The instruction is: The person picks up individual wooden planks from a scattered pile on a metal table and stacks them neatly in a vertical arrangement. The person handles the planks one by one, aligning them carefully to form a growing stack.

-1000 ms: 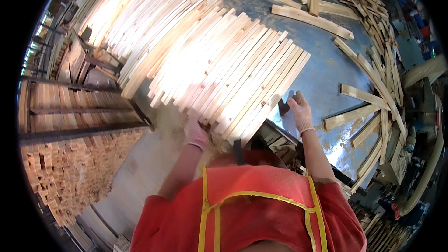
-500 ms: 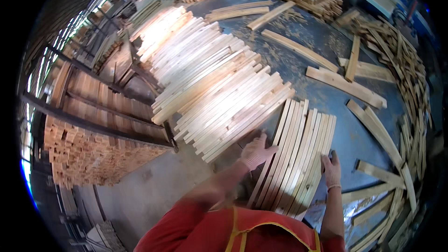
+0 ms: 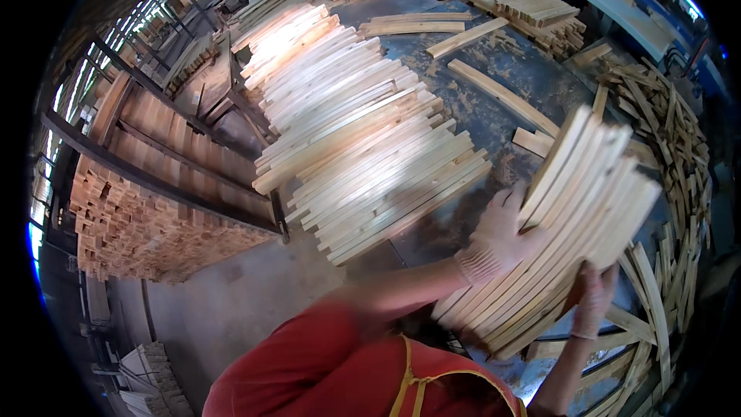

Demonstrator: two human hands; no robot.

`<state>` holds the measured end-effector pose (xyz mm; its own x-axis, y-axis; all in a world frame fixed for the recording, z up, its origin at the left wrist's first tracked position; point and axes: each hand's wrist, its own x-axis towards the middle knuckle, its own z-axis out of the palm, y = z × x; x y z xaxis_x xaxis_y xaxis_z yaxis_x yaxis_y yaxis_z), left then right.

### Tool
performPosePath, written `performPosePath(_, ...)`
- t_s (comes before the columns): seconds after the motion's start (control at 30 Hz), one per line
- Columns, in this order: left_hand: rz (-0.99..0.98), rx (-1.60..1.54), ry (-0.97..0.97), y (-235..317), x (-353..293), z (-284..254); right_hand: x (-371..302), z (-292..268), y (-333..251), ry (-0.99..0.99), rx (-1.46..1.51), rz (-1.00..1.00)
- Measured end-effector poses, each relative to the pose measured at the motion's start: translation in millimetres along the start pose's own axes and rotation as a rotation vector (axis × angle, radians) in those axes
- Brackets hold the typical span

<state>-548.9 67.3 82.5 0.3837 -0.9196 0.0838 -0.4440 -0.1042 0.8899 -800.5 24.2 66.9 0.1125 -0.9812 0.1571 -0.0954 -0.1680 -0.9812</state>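
Between my two gloved hands is a bundle of wooden strips (image 3: 563, 224), lying side by side and tilted up off the metal table. My left hand (image 3: 505, 232) presses the bundle's left side, its thumb lying over the top. Against the right side, my right hand (image 3: 594, 297) grips the outermost strips, fingers partly hidden beneath them. The bundle's far end is smeared by motion. To its left lies a long row of pale wooden strips (image 3: 386, 162), set edge to edge on the table.
Loose boards (image 3: 502, 96) and wood shavings lie on the dark metal table (image 3: 417, 58). A heap of offcuts (image 3: 671, 147) lines the right side. Farther back sits a stack of strips (image 3: 532, 8). At left, a large lumber stack (image 3: 154, 216) stands behind a dark metal rail (image 3: 154, 177).
The bundle, flat on the table before, is now lifted and tilted in both hands, swung to the right. My left hand has moved from beside it onto its left side.
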Motion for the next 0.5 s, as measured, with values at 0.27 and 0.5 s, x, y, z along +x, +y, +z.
performPosePath(0.27,0.319,-0.188,-0.111,8,-7,-51,-47,-8,-72,0.195,-0.238,-0.084)
performPosePath(0.5,0.061,-0.478,-0.660,-195,-83,-95,-186,65,56,-0.321,-0.775,0.053)
